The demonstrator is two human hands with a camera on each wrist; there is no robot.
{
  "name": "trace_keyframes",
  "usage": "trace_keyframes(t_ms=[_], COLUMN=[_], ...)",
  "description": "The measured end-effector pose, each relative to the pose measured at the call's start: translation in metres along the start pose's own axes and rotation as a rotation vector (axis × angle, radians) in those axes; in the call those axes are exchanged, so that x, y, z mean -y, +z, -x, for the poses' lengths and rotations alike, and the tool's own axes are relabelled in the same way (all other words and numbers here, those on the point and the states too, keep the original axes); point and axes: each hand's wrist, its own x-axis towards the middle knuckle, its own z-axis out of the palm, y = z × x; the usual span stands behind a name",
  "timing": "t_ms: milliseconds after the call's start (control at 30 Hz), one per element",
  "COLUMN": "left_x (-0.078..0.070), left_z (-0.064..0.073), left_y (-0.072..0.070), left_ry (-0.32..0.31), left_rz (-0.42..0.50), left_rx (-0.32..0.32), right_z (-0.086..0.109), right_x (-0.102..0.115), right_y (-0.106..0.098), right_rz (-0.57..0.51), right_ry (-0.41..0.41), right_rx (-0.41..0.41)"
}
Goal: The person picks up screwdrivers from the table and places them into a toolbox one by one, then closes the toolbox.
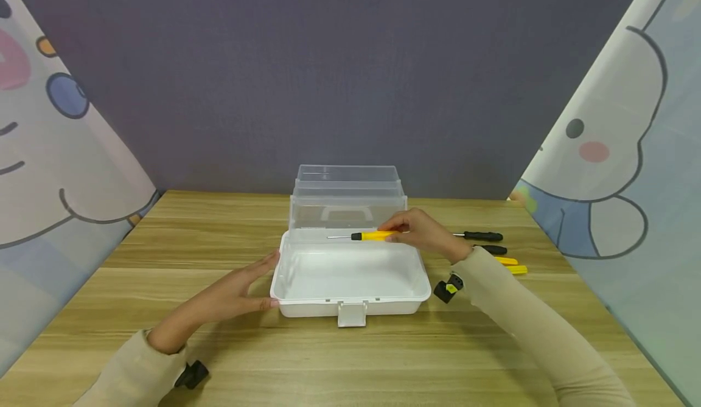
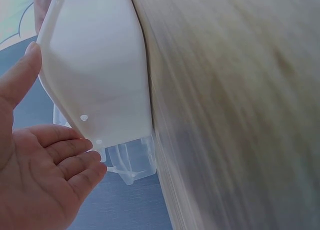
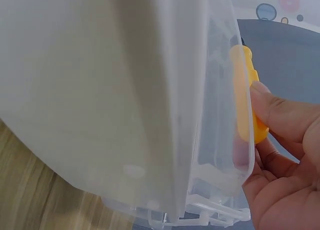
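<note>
A white plastic box [image 1: 350,273] stands on the table, its clear lid [image 1: 347,197] raised at the back. Over the rear part of the box my right hand [image 1: 418,230] grips a screwdriver by its yellow handle [image 1: 378,235], its thin metal shaft pointing left. The right wrist view shows thumb and fingers round the yellow handle [image 3: 259,125], partly behind the translucent lid. My left hand [image 1: 235,291] rests against the left end of the box, fingers straight and thumb at the front corner. In the left wrist view its thumb [image 2: 27,69] touches the box's edge.
Right of the box lie two black-handled screwdrivers [image 1: 482,236] and two yellow handles [image 1: 516,269], partly hidden by the right forearm. A latch [image 1: 352,314] hangs at the box's front. A dark panel [image 1: 350,78] rises behind the wooden table [image 1: 328,364].
</note>
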Motion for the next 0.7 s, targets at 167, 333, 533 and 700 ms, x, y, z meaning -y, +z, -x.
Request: trace_keyframes(t_ms=[167, 333, 533, 700], left_x=[0.0012, 0.0009, 0.0005, 0.0008], left_z=[-0.0006, -0.0015, -0.0024, -0.0016], left_y=[-0.0006, -0.0013, -0.0009, -0.0008], left_ry=[-0.003, 0.001, -0.003, 0.000], left_rz=[0.001, 0.003, 0.010, -0.003], left_rx=[0.005, 0.006, 0.010, 0.011], right_z=[-0.0015, -0.0032, -0.0056, -0.0061], right_x=[0.0004, -0.0006, -0.0003, 0.0003], right_y=[-0.0001, -0.0003, -0.0001, 0.0008], right_rz=[-0.003, -0.019, -0.050, -0.053], right_ry=[0.024, 0.035, 0.068, 0.076], right_rx=[0.004, 0.004, 0.003, 0.014])
